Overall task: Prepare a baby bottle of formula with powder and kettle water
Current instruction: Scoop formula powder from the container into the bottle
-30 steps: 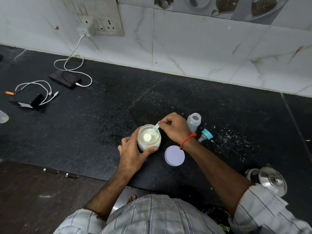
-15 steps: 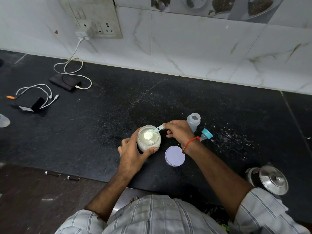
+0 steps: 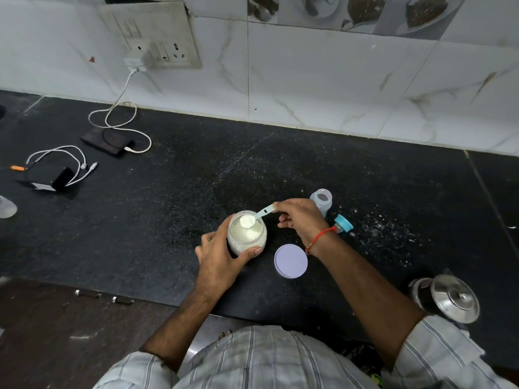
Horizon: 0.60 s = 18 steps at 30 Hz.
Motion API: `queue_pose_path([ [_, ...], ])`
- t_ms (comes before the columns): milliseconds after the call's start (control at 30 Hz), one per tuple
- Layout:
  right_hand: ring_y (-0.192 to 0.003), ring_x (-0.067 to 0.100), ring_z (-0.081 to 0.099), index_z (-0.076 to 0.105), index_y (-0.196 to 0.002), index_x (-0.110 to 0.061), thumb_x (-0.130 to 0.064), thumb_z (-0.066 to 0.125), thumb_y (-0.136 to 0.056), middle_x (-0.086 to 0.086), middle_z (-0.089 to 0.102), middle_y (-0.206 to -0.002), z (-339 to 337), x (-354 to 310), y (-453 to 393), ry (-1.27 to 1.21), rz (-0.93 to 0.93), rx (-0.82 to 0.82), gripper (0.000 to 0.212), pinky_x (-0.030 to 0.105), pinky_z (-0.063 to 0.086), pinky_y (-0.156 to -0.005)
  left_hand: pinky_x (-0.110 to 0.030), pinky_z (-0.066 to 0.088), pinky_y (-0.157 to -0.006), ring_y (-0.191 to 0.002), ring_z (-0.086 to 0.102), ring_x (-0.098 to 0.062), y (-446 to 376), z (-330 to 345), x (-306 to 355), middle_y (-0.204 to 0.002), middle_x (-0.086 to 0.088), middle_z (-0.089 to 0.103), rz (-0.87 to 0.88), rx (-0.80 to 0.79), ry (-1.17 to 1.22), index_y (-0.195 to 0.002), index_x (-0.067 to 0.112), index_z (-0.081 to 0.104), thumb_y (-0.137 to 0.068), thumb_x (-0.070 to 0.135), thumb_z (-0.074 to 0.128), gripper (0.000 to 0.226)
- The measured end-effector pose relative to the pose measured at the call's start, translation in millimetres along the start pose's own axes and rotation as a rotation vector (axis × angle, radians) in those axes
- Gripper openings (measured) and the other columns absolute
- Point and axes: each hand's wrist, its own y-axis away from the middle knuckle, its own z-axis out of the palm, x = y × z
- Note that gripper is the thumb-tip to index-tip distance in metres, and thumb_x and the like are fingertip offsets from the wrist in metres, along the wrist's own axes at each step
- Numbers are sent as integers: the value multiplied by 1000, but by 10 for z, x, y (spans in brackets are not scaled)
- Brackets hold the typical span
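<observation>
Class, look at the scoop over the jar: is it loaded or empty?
Loaded. The scoop, held in the right hand, carries a heap of white powder above the open jar.

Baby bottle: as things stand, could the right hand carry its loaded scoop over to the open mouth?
Probably yes. The baby bottle stands uncapped just beyond the right hand, nothing lies between them, and the scoop is already above the jar rim.

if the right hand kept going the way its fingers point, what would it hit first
The right hand points left, holding the scoop over the open powder jar. Going straight on, it would probably meet the jar's rim first, then the left hand gripping it; its height is hard to judge.
</observation>
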Motion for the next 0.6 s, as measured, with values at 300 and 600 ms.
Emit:
queue_pose_path([
  [300, -59, 16, 54, 71, -85, 0, -3, 65, -92, 9, 62, -68, -715, -356, 116, -388, -123, 193, 10, 24, 45, -51, -33, 20, -102, -122, 37, -8, -8, 27, -25, -129, 24, 56, -11, 34, 13, -146, 45, 42, -70, 62, 81, 87],
  [600, -55, 10, 54, 72, -76, -12, -14, 70, -90, 3, 62, -65, -1443, -224, 7, -259, -147, 541, 14, 27, 47, -57, -34, 20, -104, -123, 39, -9, -11, 46, -39, -129, 24, 55, 2, 37, 14, -146, 45, 42, -71, 62, 80, 86],
])
